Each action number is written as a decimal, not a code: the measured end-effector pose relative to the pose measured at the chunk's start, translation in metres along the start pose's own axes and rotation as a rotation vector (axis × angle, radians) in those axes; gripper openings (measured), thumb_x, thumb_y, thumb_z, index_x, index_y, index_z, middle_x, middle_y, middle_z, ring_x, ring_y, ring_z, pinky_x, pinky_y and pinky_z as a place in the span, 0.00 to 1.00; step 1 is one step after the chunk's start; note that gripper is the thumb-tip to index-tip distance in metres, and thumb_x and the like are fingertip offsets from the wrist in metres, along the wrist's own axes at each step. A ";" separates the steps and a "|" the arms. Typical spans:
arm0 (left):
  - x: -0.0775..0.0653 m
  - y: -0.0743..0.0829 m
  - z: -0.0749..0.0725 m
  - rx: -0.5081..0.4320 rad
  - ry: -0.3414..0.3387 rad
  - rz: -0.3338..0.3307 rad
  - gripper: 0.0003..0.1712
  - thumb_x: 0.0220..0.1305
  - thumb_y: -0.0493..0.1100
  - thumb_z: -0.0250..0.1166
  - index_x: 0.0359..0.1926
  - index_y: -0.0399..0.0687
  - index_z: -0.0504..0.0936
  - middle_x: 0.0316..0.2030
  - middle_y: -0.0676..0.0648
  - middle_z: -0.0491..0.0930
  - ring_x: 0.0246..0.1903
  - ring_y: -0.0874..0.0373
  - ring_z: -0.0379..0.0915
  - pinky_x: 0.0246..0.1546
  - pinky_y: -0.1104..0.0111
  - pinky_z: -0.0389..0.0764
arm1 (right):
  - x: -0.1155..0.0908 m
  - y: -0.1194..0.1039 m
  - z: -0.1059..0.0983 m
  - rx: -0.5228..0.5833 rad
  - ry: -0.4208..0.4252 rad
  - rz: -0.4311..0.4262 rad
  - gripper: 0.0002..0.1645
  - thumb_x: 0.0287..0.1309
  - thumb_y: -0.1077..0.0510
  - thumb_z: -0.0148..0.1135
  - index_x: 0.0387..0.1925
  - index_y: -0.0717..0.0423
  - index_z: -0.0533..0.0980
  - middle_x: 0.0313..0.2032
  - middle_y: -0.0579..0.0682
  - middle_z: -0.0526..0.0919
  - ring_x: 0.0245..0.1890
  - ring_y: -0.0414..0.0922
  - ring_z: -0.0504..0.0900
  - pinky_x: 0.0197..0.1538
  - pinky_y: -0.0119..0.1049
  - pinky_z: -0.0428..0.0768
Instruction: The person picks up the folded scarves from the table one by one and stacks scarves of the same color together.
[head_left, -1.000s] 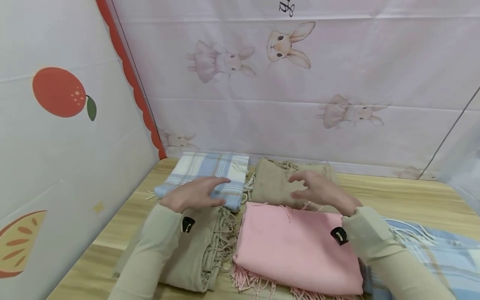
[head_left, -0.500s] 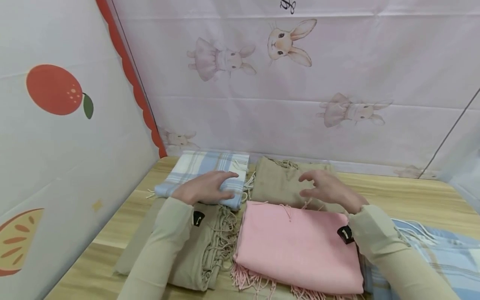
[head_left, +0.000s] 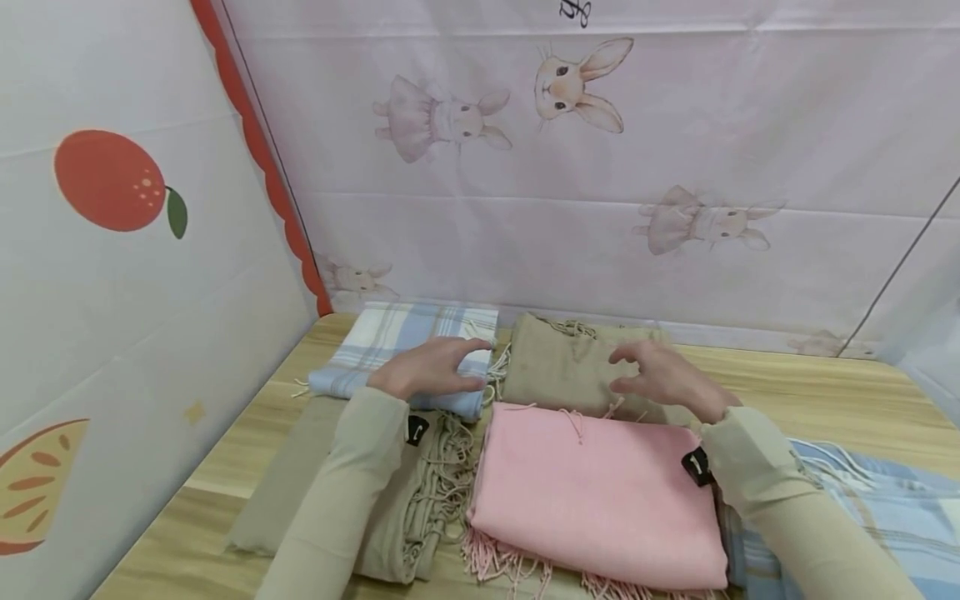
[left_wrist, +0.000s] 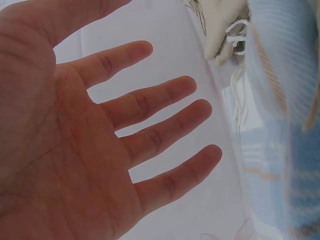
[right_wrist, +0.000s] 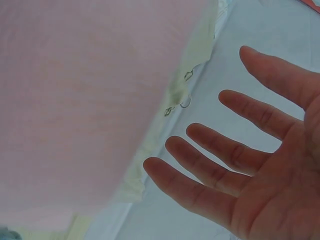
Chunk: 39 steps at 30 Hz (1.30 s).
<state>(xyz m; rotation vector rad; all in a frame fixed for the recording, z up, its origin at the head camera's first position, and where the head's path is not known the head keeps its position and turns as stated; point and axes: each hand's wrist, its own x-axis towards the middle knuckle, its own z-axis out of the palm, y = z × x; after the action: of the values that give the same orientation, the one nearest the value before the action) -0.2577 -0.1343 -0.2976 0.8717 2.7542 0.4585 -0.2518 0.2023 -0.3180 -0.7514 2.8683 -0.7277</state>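
My left hand point(head_left: 431, 368) hovers over the blue-and-white plaid scarf point(head_left: 423, 321) at the back left, fingers spread and holding nothing, as the left wrist view also shows. Over the folded tan scarf point(head_left: 555, 362) at the back, my right hand point(head_left: 663, 379) hangs with fingers apart and nothing in it. A folded pink scarf point(head_left: 592, 492) with a fringe along its front edge lies in front of the right hand. Under the left forearm is a folded grey-beige scarf point(head_left: 288, 487), its tangled fringe point(head_left: 442, 475) pointing right.
A second blue plaid scarf point(head_left: 892, 517) lies at the right, partly hidden by the right sleeve. All rest on a wooden table point(head_left: 772, 383). A rabbit-print cloth wall point(head_left: 480, 225) rises behind it, and a fruit-print wall point(head_left: 142, 325) stands on the left.
Both hands have shifted right, the left one farther, and stay spread. More of the grey-beige scarf shows left of the left sleeve. The scarves lie as before.
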 end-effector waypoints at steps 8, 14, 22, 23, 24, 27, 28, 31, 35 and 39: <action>0.006 0.001 0.000 -0.009 -0.012 -0.009 0.35 0.73 0.48 0.63 0.75 0.44 0.65 0.70 0.38 0.68 0.68 0.42 0.64 0.67 0.51 0.66 | 0.001 0.004 -0.002 -0.009 -0.009 0.028 0.26 0.62 0.59 0.68 0.56 0.74 0.76 0.54 0.74 0.77 0.56 0.71 0.74 0.53 0.63 0.76; 0.011 0.003 -0.001 -0.024 -0.030 -0.035 0.35 0.74 0.48 0.62 0.76 0.47 0.63 0.72 0.39 0.66 0.69 0.43 0.63 0.67 0.50 0.66 | 0.001 0.007 -0.003 -0.020 -0.013 0.048 0.26 0.63 0.59 0.67 0.56 0.74 0.76 0.54 0.75 0.76 0.56 0.70 0.75 0.53 0.62 0.76; 0.016 0.007 0.000 -0.056 -0.045 -0.054 0.37 0.74 0.50 0.62 0.77 0.48 0.62 0.72 0.40 0.66 0.67 0.44 0.66 0.65 0.51 0.69 | 0.000 0.015 -0.003 -0.011 0.008 0.041 0.26 0.61 0.58 0.68 0.54 0.74 0.77 0.52 0.77 0.77 0.54 0.71 0.76 0.51 0.62 0.77; 0.017 0.007 0.000 -0.060 -0.047 -0.059 0.37 0.74 0.50 0.62 0.78 0.49 0.61 0.71 0.40 0.66 0.67 0.44 0.66 0.64 0.51 0.69 | 0.000 0.017 -0.003 -0.010 0.013 0.034 0.26 0.60 0.58 0.68 0.54 0.74 0.77 0.51 0.77 0.77 0.53 0.71 0.76 0.50 0.62 0.77; 0.018 0.007 0.000 -0.063 -0.048 -0.063 0.37 0.74 0.51 0.62 0.78 0.49 0.61 0.71 0.40 0.66 0.67 0.44 0.66 0.64 0.51 0.70 | 0.000 0.020 -0.003 -0.009 0.017 0.029 0.26 0.60 0.58 0.68 0.53 0.74 0.77 0.51 0.77 0.78 0.53 0.71 0.76 0.50 0.62 0.78; 0.020 0.007 0.001 -0.076 -0.051 -0.069 0.37 0.74 0.50 0.62 0.78 0.50 0.61 0.72 0.41 0.66 0.66 0.44 0.68 0.62 0.51 0.71 | 0.002 0.027 0.000 -0.016 0.038 -0.003 0.25 0.59 0.58 0.69 0.51 0.74 0.78 0.48 0.75 0.79 0.51 0.71 0.77 0.48 0.61 0.78; 0.021 0.006 0.002 -0.081 -0.051 -0.071 0.37 0.73 0.50 0.62 0.78 0.50 0.61 0.72 0.42 0.66 0.65 0.44 0.69 0.61 0.51 0.72 | 0.002 0.028 0.000 -0.017 0.042 -0.007 0.25 0.59 0.58 0.69 0.51 0.75 0.78 0.48 0.75 0.79 0.51 0.71 0.77 0.48 0.61 0.78; 0.024 0.005 0.003 -0.087 -0.052 -0.063 0.37 0.73 0.50 0.62 0.78 0.51 0.61 0.72 0.42 0.65 0.65 0.44 0.69 0.62 0.51 0.72 | 0.002 0.028 0.000 -0.011 0.037 0.008 0.26 0.60 0.58 0.69 0.52 0.75 0.77 0.49 0.74 0.79 0.52 0.71 0.77 0.49 0.62 0.78; 0.028 0.006 0.004 -0.088 -0.054 -0.052 0.37 0.73 0.49 0.62 0.78 0.49 0.61 0.72 0.41 0.66 0.65 0.44 0.68 0.63 0.51 0.71 | 0.000 0.025 -0.002 0.009 0.012 0.054 0.26 0.62 0.58 0.68 0.54 0.76 0.76 0.52 0.76 0.77 0.55 0.72 0.75 0.52 0.63 0.76; 0.032 0.006 0.005 -0.078 -0.052 -0.049 0.36 0.74 0.48 0.62 0.77 0.47 0.62 0.72 0.41 0.66 0.65 0.44 0.69 0.63 0.52 0.71 | -0.001 0.027 -0.003 0.012 0.006 0.067 0.26 0.63 0.59 0.67 0.54 0.77 0.75 0.53 0.77 0.76 0.55 0.73 0.74 0.52 0.64 0.76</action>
<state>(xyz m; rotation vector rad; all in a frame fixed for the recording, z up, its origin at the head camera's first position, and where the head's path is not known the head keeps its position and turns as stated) -0.2786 -0.1093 -0.3040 0.7842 2.6844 0.5229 -0.2633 0.2252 -0.3282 -0.6494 2.8756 -0.7397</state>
